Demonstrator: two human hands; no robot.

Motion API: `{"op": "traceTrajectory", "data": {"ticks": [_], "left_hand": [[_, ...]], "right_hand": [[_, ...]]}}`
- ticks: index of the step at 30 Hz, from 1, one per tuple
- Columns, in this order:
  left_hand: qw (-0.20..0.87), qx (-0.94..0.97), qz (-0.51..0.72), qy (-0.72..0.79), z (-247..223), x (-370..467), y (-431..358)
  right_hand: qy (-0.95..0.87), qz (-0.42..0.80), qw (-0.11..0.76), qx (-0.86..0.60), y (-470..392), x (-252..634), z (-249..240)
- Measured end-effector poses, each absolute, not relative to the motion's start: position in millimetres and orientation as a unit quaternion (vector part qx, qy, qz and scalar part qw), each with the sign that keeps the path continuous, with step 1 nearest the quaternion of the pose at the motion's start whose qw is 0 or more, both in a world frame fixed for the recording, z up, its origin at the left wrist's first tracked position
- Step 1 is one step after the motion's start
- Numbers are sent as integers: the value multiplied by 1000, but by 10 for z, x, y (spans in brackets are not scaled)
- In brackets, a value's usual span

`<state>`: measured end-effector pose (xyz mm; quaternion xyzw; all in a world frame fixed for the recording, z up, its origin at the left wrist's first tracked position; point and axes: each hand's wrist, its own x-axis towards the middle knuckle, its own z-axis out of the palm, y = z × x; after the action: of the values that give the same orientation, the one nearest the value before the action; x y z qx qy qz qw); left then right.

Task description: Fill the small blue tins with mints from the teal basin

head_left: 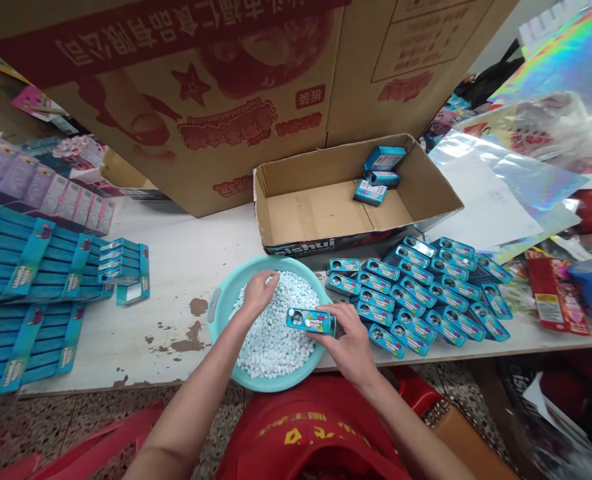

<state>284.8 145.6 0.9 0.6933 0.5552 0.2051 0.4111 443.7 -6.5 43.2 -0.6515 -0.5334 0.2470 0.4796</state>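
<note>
A turquoise plastic basin [219, 337] full of small pale white-blue candies [271, 347] stands at the table's front edge. My left hand [261, 291] is over the candies with its fingers curled closed; what they hold, if anything, is hidden. At the basin's right side, my right hand [349, 340] grips a small blue candy box [310, 321] by its right end, above the candies. The box shows a round opening at its left and printed lettering. Just right of the basin, several like boxes [409, 297] stand packed close together on the table.
Behind the basin sits an open cardboard tray [316, 207] with a few blue boxes [383, 160] in its right end. A large printed carton [201, 100] rises at the back. Filled blue display boxes [21, 287] are stacked at left, beside purple boxes [41, 183]. Shiny sheets [506, 173] lie at right.
</note>
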Motion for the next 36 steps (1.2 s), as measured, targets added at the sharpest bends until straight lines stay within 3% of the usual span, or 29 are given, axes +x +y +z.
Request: {"op": "traceTrajectory", "data": {"ticks": [4,8,18,23,30,36], "left_hand": [[375,755,131,522,-413,3007,1392],[365,778,69,507,-490,3079,1191],[530,518,233,630,-246,2735,1056],[710,278,396,512,372,2812,1000],[683,264,515,445,681,2992,961],[671,279,522,447,723,3023,975]], "right_hand": [[-528,233,485,-657,-86,4488,491],[-524,224,474,-671,-34,4497,448],[-532,213,442,-690,40,4477,355],[-566,210,420,-678,65,4390,338],[-591,227,390,-668,110,4181,411],[-585,226,389,-674,147,4167,460]]}}
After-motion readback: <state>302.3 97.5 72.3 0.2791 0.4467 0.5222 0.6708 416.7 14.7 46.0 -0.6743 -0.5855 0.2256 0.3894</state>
